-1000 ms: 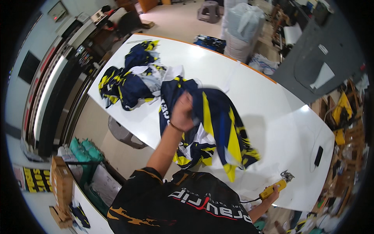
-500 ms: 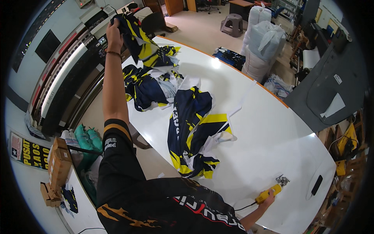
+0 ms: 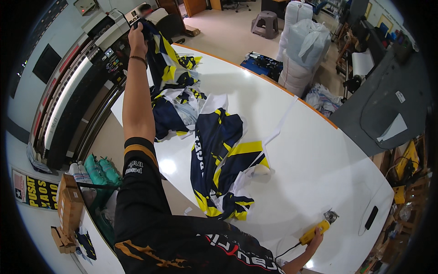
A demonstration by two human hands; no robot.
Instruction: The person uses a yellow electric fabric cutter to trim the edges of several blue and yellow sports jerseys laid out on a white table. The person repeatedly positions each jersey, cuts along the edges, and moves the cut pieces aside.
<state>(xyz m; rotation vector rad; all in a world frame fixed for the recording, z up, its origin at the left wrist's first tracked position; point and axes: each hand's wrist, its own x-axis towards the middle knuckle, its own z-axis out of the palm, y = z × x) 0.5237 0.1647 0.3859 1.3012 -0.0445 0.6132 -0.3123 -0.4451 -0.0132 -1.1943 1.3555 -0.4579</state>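
My left hand is stretched far out over the left end of the white table and grips a navy and yellow printed fabric piece, lifted off a pile of like pieces. Another navy, yellow and white printed fabric sheet lies spread in the middle of the table. My right hand rests near the table's front edge and holds a yellow hand-held rotary cutter with a cord.
A black phone-like object lies at the table's right end. A large dark machine runs along the left. White sacks, a stool and blue bundles stand beyond the table. Green bags and cardboard boxes sit at lower left.
My left hand let go of the fabric sheet in the middle, reached out to the far pile and raised a piece from it. The sheet now lies flat. My right hand kept the cutter.
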